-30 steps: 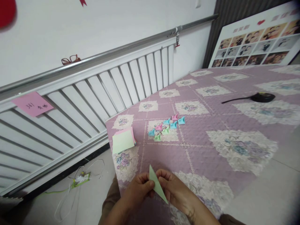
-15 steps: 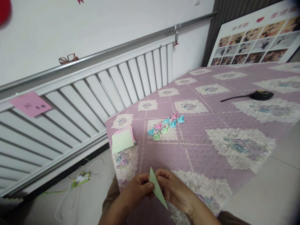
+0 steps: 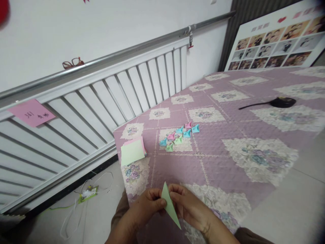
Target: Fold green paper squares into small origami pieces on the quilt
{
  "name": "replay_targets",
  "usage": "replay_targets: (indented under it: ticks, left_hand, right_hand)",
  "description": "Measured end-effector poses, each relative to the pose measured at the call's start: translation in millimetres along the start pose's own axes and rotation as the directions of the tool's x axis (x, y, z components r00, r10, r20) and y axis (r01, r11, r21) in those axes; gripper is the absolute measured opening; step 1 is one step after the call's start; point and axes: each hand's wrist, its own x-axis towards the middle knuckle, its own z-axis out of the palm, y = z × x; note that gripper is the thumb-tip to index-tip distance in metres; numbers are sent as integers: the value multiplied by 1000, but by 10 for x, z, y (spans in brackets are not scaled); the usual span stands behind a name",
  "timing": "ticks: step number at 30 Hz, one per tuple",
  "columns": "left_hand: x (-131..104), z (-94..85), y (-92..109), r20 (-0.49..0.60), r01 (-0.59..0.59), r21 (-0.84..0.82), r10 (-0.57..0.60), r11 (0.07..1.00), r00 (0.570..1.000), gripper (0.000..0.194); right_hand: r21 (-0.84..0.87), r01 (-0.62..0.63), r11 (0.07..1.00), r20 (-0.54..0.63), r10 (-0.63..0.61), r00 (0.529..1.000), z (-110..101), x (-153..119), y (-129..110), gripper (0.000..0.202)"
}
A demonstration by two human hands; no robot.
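Between my two hands is a light green sheet of paper, folded into a narrow triangle with one point up and the other down toward me. My left hand pinches it from the left, thumb on its face. On the other side, my right hand has its thumb and fingertips closed at the paper's right edge. Farther up the cloth lies a group of small folded paper pieces in pink, blue and green. A stack of square paper sheets, pale green on top, sits at the left edge.
A purple patterned cloth covers the table. On it, toward the right, lies a black object with a long thin tail. A white radiator runs along the left, with glasses above it. A power strip with cables is on the floor.
The folded green paper has turned slightly, so more of its face shows. Both hands stay almost in place around it.
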Motion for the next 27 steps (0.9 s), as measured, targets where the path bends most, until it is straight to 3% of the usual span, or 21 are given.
replay_targets:
  ticks: [6,18,24,27]
  left_hand:
    - [9,-41,-44,-25,-6,28,6,1000,1000,43]
    - [41,-21,-19,-117,-6,127,21,992,993,40]
    - [92,-53,-82,-230,-8,68,24,998,973,39]
    - [110,-58,-113,-275,-20,33,28,999,961,40]
  right_hand:
    - [-1,-9,1000,-40,9,999,37,-2,-37,30]
    - [-319,103,942,-210,-177,962,-3,49,-62,20]
    - [-455,134,880,-172,-235,957,-53,109,20,19]
    - [-583,181,792,-144,-320,936,-45,104,32,16]
